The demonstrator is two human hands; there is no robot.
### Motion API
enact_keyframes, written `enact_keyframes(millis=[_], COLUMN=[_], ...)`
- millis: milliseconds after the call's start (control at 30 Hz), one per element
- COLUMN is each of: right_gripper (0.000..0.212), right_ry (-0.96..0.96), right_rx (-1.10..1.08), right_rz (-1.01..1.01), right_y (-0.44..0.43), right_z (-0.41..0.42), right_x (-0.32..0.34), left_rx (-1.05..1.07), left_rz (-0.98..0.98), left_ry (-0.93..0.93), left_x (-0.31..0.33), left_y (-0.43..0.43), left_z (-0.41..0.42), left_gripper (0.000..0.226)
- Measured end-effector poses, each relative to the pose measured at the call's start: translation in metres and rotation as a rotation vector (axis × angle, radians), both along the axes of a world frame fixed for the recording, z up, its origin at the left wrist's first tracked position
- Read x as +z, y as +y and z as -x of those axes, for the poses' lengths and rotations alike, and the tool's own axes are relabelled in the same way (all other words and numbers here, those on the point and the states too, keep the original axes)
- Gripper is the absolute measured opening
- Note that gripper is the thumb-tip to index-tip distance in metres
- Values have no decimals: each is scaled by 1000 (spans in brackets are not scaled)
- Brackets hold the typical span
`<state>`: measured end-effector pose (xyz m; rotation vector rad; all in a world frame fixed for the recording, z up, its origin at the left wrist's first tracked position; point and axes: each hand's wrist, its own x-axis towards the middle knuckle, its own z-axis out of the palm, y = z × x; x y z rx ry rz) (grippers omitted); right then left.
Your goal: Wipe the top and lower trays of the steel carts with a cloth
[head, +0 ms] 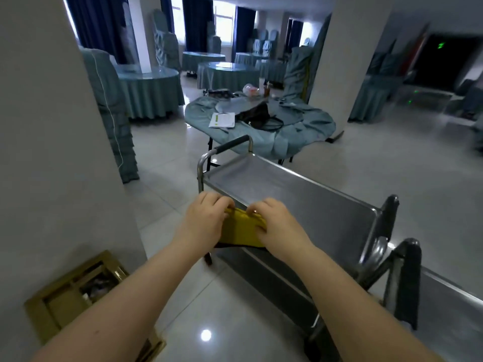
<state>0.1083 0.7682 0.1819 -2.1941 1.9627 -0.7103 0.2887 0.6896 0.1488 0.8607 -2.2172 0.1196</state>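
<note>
Gripping the yellow cloth (241,229) at the steel cart (200,176)

We are holding the cloth bunched between both hands, just over the near rim of the cart's top tray (300,202). Our left hand (206,218) is curling its fingers round the cloth's left end, and our right hand (277,223) is pinching the right end, knuckles up. We cannot tell whether the cloth is touching the steel. The lower tray (282,288) is showing dark beneath. A second cart (449,299) is standing just beside the first, on our right. Beyond the far handle (231,145), a round table (308,131) is carrying a black bag (257,113) and a paper (222,120). A gold-framed box (75,291) is lying on the floor at our left.
</note>
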Motion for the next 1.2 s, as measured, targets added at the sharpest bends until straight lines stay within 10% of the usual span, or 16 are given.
enact_keyframes(millis=[733,1200], right_gripper=[22,21], right_ry=[-176,-536], right_rx=[-53,-589], right_rz=[-68,-263], right_y=[-496,-779], right_z=[90,157], right_x=[-55,-141], left_rx=[-70,-183], left_rz=[-426,-775], left_ry=[-59,-363], left_x=[-43,-100], left_y=[-516,-845], left_z=[81,208], left_gripper=[30,24])
